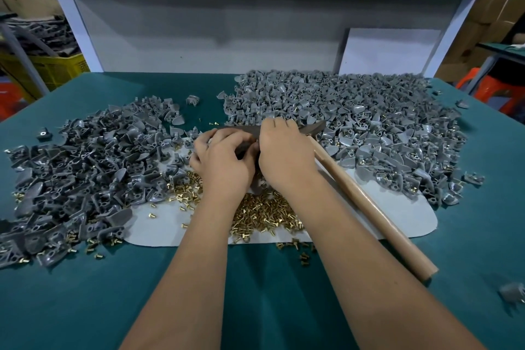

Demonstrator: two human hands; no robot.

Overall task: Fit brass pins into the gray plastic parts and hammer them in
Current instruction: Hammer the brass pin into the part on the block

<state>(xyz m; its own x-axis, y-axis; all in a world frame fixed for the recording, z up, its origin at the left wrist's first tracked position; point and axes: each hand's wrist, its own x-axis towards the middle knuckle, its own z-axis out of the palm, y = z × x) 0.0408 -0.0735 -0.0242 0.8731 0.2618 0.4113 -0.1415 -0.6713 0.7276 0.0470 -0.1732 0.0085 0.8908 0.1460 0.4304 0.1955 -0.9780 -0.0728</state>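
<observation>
Progress: judged midway. Large right-hand heap of gray moulded plastic parts (355,122) shows brass glinting in many pieces, apparently pinned. Darker left-hand heap of gray plastic parts (79,173) shows open holes, apparently still to do. Loose pile of small brass pins (264,212) lies on the pale gray mat (397,216) atop the teal-covered desk (85,293).

Hammer with dark metal head and tan wooden handle (369,207): lying on the mat, head behind the hands.

Grip: left hand (224,160) and right hand (284,150) touching, fingers curled downward over the mat's far end. What each holds is hidden; cannot tell.
</observation>
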